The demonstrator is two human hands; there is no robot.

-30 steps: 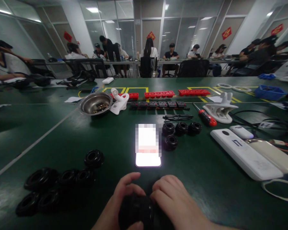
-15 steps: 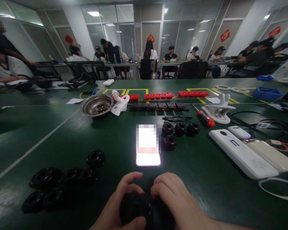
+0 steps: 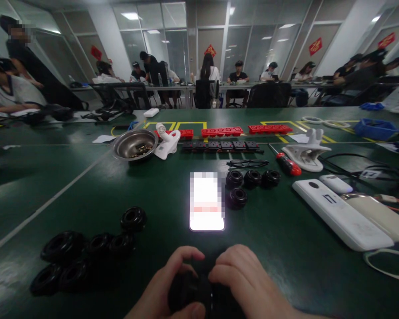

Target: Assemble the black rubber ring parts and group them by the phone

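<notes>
At the bottom middle, my left hand (image 3: 168,288) and my right hand (image 3: 249,283) are both closed round a black round rubber part (image 3: 190,293), held low over the green table (image 3: 286,248). Thumb and fingers press on it from both sides. Just beyond my hands a lit phone (image 3: 206,202) lies flat. A pile of several black rubber rings (image 3: 86,252) lies to my left. More black rings (image 3: 249,182) sit right of the phone.
A steel bowl (image 3: 134,144) with small brass parts, white clips (image 3: 306,153), a red-handled screwdriver (image 3: 286,163), red and black strips (image 3: 221,131), white power banks (image 3: 342,212) and cables lie on the table. Several people sit at desks behind.
My hands have sunk slightly toward the bottom edge, still gripping the black part. A standing person has come into view at the far left.
</notes>
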